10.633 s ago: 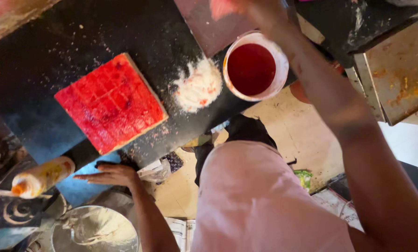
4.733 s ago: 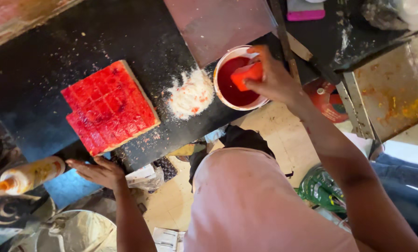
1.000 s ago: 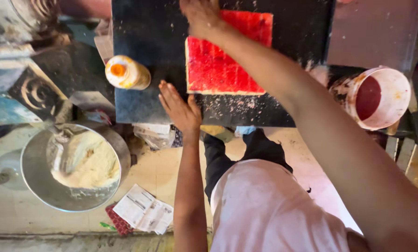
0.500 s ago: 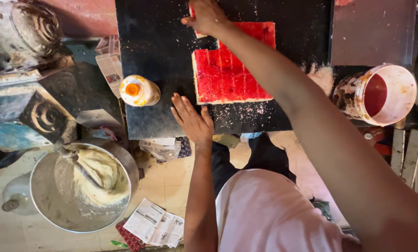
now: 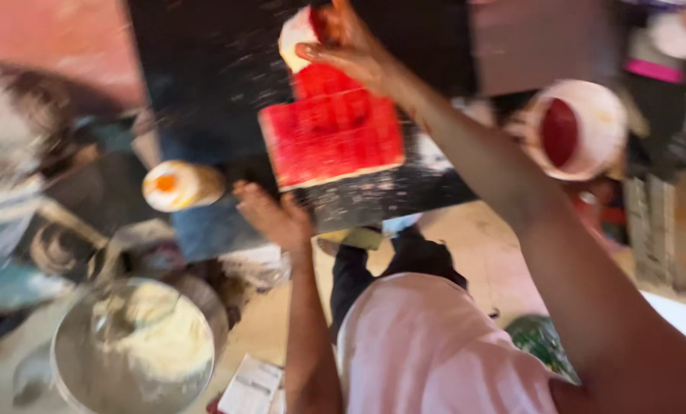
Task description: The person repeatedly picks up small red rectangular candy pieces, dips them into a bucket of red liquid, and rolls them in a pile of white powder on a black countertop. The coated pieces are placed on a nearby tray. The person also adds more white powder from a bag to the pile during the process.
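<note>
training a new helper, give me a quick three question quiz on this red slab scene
1. True or false: the right hand is at the far end of the red slab.
2. What lies in the metal bowl? A) red liquid B) pale creamy paste C) nothing
3. Fill in: the left hand rests flat at the near edge of the ____ board.

Key: 1 true; 2 B; 3 black. The frame is blurred, so whatever the right hand grips cannot be told for sure.

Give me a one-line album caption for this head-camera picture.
Blurred view: right hand presses a white pad at the red slab on a black board; left hand rests on its edge.
</note>
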